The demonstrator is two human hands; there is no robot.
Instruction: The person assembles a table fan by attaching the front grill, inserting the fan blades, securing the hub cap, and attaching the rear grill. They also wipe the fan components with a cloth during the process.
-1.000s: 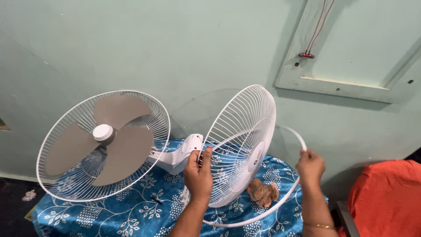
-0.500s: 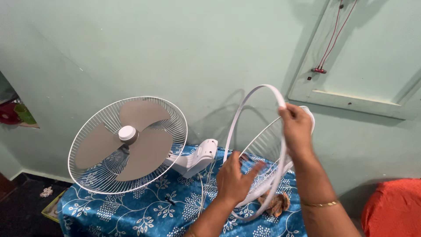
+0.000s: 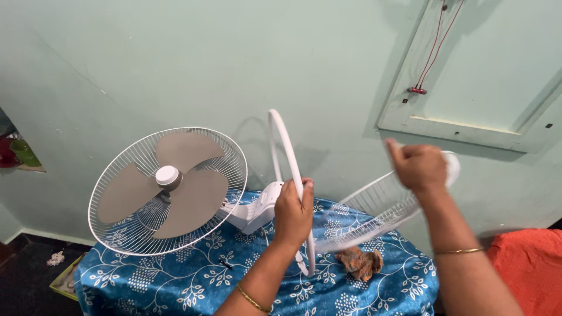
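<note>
My left hand (image 3: 293, 213) grips a white plastic rim ring (image 3: 282, 143) that stands upright and edge-on over the table. Off to the right, my right hand (image 3: 418, 165) holds the white wire front grille (image 3: 380, 210), tilted nearly flat and blurred. A white fan (image 3: 168, 190) with grey-brown blades and its rear wire guard lies tilted on the left of the table, its white motor housing (image 3: 257, 210) just behind my left hand.
The table carries a blue cloth (image 3: 193, 281) with a white leaf pattern. A crumpled brown rag (image 3: 360, 261) lies under the grille. Pale green wall behind, with a framed panel (image 3: 468, 126) and red cord (image 3: 430, 52). Orange fabric (image 3: 527, 269) at right.
The ring has passed from my right hand to my left, which let go of the grille and now holds the ring upright. My right hand took the grille and swung it right, flatter.
</note>
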